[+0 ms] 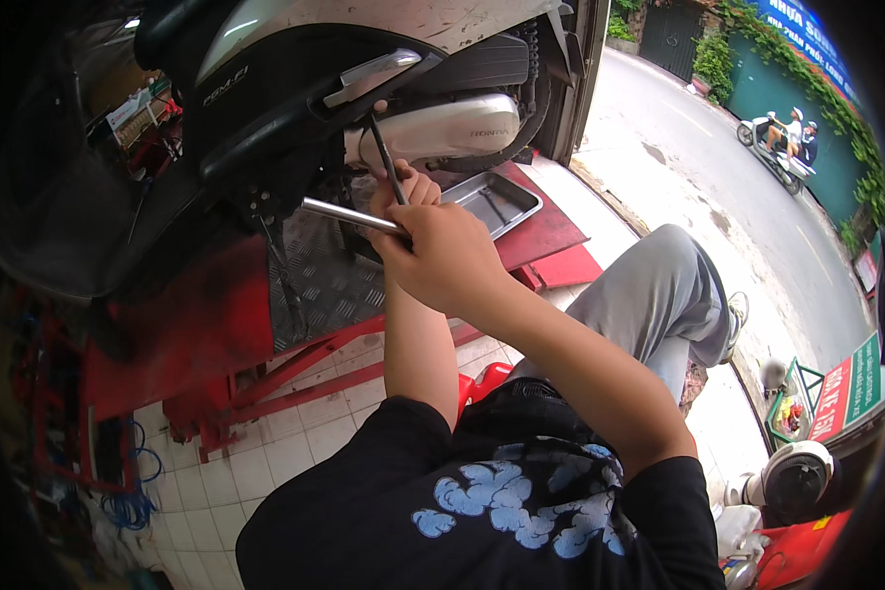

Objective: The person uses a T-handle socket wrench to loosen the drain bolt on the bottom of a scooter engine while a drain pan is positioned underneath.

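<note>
1. Progress: the right hand and the left hand are meeting beside the scooter's flank; work is appearing to be under way rather than finished. No completed step is showing clearly, and what is left cannot be determined.
2. Right hand: it is clenching around one end of a straight, silver metal bar, whose free end is pointing left.
3. Left hand: it is lying largely hidden behind the right, fingers curling beside a slim, dark rod. Whether it is gripping the rod is not verifiable; any join between bar and rod is being concealed.
4. Rod: it is slanting upward in front of the black-and-silver motor scooter, beneath a silver footrest. Contact is not confirmable.
5. Surroundings: a shallow, rectangular metal tray is resting on the red metal worktop, just beyond the hands. Farther right, a white scooter is carrying two people along the street.
</note>
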`<move>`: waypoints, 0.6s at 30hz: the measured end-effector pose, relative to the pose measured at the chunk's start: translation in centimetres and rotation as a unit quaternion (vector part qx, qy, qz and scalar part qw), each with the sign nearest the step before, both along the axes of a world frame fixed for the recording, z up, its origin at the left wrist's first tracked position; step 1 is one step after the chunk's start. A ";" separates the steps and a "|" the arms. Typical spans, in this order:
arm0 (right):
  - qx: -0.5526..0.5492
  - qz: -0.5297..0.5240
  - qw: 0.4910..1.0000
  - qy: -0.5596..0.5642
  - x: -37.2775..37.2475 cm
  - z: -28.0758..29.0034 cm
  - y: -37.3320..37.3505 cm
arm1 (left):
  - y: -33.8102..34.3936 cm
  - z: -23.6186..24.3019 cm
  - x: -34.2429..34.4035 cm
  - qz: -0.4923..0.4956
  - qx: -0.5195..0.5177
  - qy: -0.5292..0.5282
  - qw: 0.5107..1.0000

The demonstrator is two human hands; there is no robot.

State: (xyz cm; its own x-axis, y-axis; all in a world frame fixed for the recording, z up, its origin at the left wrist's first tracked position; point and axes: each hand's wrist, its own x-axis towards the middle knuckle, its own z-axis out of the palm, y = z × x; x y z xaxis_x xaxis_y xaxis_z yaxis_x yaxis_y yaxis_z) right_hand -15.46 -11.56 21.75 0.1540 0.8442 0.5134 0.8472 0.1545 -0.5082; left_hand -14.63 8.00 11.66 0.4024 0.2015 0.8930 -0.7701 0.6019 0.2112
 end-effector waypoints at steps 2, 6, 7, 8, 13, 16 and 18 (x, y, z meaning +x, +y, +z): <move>0.029 -0.016 0.997 -0.066 1.1 -0.3 -0.7 | -1.3 0.4 0.9 -0.009 -0.030 0.037 0.999; 0.085 -0.032 0.981 -0.169 3.6 -0.8 -0.7 | -2.0 -0.4 2.9 -0.029 -0.067 0.062 0.995; 0.084 -0.027 0.979 -0.184 4.0 -0.6 -0.7 | -2.0 -0.4 3.2 -0.035 -0.078 0.065 0.994; 0.082 -0.023 0.976 -0.199 4.4 -0.5 -0.7 | -1.9 -0.5 3.3 -0.041 -0.079 0.058 0.994; 0.055 -0.040 0.965 -0.252 6.0 -0.6 0.4 | -1.3 -0.7 3.8 -0.049 -0.107 0.082 0.990; 0.056 -0.044 0.959 -0.273 5.9 0.0 0.3 | -1.1 -0.4 3.8 -0.061 -0.072 0.078 0.992; 0.066 -0.041 0.960 -0.269 6.0 0.2 0.3 | -1.1 0.1 3.9 -0.065 -0.035 0.073 0.995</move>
State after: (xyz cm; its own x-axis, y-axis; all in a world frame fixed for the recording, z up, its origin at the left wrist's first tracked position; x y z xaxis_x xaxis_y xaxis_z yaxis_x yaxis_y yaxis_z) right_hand -9.45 -11.29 21.96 -0.1002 0.7621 0.6397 0.9937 0.1084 0.0266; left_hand -10.77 6.87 11.80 0.5536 0.1986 0.8088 -0.6487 0.7118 0.2693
